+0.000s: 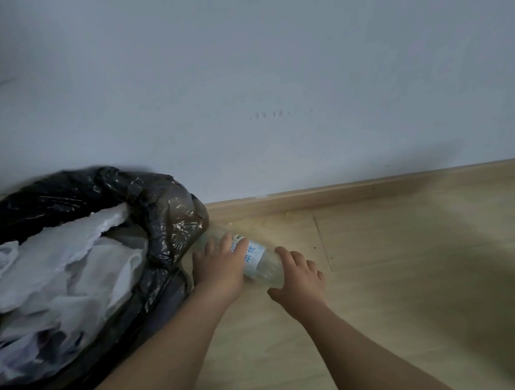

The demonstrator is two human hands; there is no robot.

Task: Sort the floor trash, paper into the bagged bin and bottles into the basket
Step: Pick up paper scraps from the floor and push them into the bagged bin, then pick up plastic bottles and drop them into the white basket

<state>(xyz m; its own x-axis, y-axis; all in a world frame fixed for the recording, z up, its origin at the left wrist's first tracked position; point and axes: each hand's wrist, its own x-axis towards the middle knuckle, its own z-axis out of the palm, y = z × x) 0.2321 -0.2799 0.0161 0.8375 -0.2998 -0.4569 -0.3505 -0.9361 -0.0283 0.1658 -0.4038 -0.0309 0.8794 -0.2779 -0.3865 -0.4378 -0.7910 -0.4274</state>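
A clear plastic bottle (pixel 258 259) with a white and blue label lies on its side on the wooden floor, close to the bagged bin (pixel 167 211). My left hand (pixel 221 265) rests over the bottle's label end with fingers wrapped on it. My right hand (pixel 299 279) touches the bottle's other end, fingers spread and curled around it. The bin is lined with a black plastic bag and holds several crumpled white papers (pixel 60 270). No basket is in view.
A pale wall (pixel 274 89) rises behind, with a wooden skirting board (pixel 339 190) along its foot. Light wooden floor (pixel 418 261) stretches to the right of my hands. The bin stands at the left, right beside the bottle.
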